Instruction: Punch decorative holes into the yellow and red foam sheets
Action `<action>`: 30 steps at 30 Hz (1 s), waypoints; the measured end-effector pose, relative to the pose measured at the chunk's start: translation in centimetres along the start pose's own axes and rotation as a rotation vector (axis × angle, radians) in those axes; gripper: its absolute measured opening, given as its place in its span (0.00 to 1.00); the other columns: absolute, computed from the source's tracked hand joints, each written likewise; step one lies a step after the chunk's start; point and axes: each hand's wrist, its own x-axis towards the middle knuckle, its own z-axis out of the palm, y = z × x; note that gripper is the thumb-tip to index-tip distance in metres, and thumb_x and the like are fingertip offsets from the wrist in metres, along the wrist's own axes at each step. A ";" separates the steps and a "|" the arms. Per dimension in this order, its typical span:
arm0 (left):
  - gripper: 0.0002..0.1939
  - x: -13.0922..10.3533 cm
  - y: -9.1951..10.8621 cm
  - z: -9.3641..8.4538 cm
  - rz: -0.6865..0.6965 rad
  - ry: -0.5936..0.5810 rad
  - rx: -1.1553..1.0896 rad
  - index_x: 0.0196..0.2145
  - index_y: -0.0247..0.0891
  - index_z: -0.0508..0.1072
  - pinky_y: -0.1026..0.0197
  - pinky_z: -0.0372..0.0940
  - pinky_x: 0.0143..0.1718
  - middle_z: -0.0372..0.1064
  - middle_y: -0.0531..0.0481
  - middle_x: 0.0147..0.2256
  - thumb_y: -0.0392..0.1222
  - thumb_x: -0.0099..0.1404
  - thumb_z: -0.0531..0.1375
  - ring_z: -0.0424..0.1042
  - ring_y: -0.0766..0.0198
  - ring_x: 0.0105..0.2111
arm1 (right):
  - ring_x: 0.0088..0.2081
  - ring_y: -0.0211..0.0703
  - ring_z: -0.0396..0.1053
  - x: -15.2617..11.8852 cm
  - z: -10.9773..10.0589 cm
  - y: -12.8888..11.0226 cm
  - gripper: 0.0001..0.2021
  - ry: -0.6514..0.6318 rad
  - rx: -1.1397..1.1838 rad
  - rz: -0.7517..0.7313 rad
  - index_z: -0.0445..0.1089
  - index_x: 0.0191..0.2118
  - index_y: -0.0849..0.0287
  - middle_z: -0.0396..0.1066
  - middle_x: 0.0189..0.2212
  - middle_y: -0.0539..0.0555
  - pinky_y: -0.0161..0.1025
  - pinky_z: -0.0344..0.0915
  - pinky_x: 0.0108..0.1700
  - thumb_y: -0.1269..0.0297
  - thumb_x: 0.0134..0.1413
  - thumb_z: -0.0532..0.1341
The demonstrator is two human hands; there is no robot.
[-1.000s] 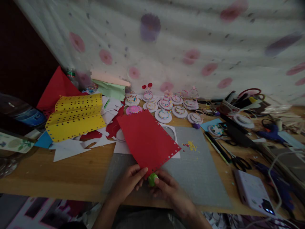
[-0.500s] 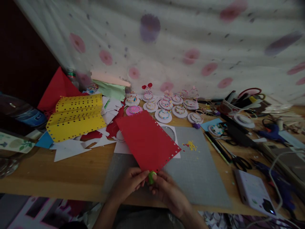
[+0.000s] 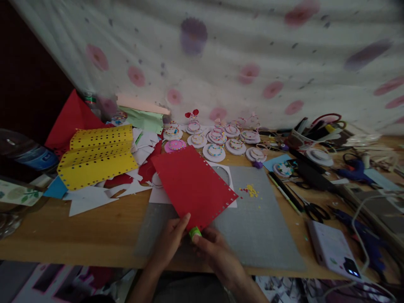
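A sheet of red paper (image 3: 192, 185) tilts over the work mat, with a row of small punched holes along its lower right edge. My left hand (image 3: 170, 240) grips the sheet's near left edge, thumb on top. In my right hand (image 3: 217, 252) is a small green paper punch (image 3: 195, 232), set at the sheet's near corner with my thumb pressed on it. The punch's underside and the fingers below it are hidden. Yellow and red paper bits (image 3: 251, 191) lie on the grey mat (image 3: 261, 227), right of the sheet.
Yellow paper full of holes (image 3: 97, 158) and white scraps (image 3: 91, 202) lie left. Several beaded discs (image 3: 213, 152) stand behind the sheet. On the right are scissors (image 3: 317, 212), a blue glue gun (image 3: 355, 170), a white power bank (image 3: 334, 250) with a cable, and a pen cup (image 3: 301, 141).
My left thumb has slid up onto the sheet, away from the punch. The green punch has turned and shifted slightly left at the corner. The whole view has moved slightly.
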 end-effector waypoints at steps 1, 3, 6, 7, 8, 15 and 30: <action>0.28 0.0 0.0 -0.1 -0.001 -0.010 0.006 0.19 0.40 0.57 0.65 0.39 0.19 0.45 0.61 0.17 0.69 0.55 0.55 0.44 0.71 0.18 | 0.28 0.35 0.65 0.0 0.1 0.0 0.16 0.000 0.000 0.002 0.76 0.36 0.60 0.73 0.30 0.51 0.33 0.59 0.30 0.59 0.40 0.73; 0.28 -0.1 0.1 -0.3 -0.006 -0.018 0.008 0.19 0.40 0.57 0.65 0.39 0.19 0.45 0.61 0.17 0.69 0.54 0.55 0.44 0.71 0.18 | 0.27 0.34 0.65 0.1 0.2 0.0 0.15 -0.004 0.020 0.004 0.76 0.35 0.60 0.73 0.29 0.51 0.32 0.59 0.30 0.58 0.41 0.73; 0.29 -0.1 0.2 -0.3 -0.005 -0.032 0.001 0.19 0.39 0.58 0.66 0.40 0.20 0.45 0.61 0.16 0.69 0.55 0.55 0.46 0.71 0.18 | 0.27 0.33 0.65 0.2 0.1 0.0 0.14 -0.019 0.071 -0.002 0.76 0.34 0.60 0.73 0.29 0.51 0.31 0.59 0.29 0.58 0.42 0.72; 0.29 -0.1 0.1 -0.3 -0.004 -0.030 0.001 0.19 0.39 0.58 0.66 0.41 0.20 0.45 0.61 0.16 0.69 0.55 0.55 0.46 0.71 0.18 | 0.26 0.33 0.65 0.2 0.0 0.0 0.14 -0.024 0.081 -0.004 0.76 0.35 0.60 0.73 0.29 0.51 0.31 0.59 0.28 0.58 0.42 0.72; 0.29 -0.1 0.1 -0.3 -0.003 -0.027 0.002 0.19 0.39 0.58 0.66 0.42 0.20 0.46 0.61 0.16 0.69 0.55 0.55 0.47 0.71 0.18 | 0.26 0.33 0.66 0.1 -0.1 0.0 0.15 -0.029 0.088 -0.003 0.76 0.35 0.60 0.73 0.30 0.51 0.30 0.60 0.28 0.59 0.42 0.72; 0.30 -0.3 0.3 -0.4 -0.043 -0.040 -0.009 0.17 0.40 0.56 0.66 0.41 0.19 0.45 0.62 0.15 0.72 0.51 0.56 0.45 0.72 0.17 | 0.26 0.33 0.69 0.0 -0.5 0.0 0.14 -0.071 0.092 0.033 0.75 0.36 0.61 0.74 0.30 0.51 0.30 0.62 0.27 0.59 0.43 0.72; 0.28 -0.3 0.7 -0.7 -0.050 -0.146 0.052 0.20 0.39 0.60 0.67 0.43 0.20 0.49 0.61 0.16 0.69 0.55 0.54 0.48 0.71 0.17 | 0.25 0.33 0.66 0.1 -0.1 0.0 0.14 -0.026 0.168 0.043 0.75 0.33 0.62 0.73 0.27 0.52 0.30 0.60 0.26 0.60 0.40 0.73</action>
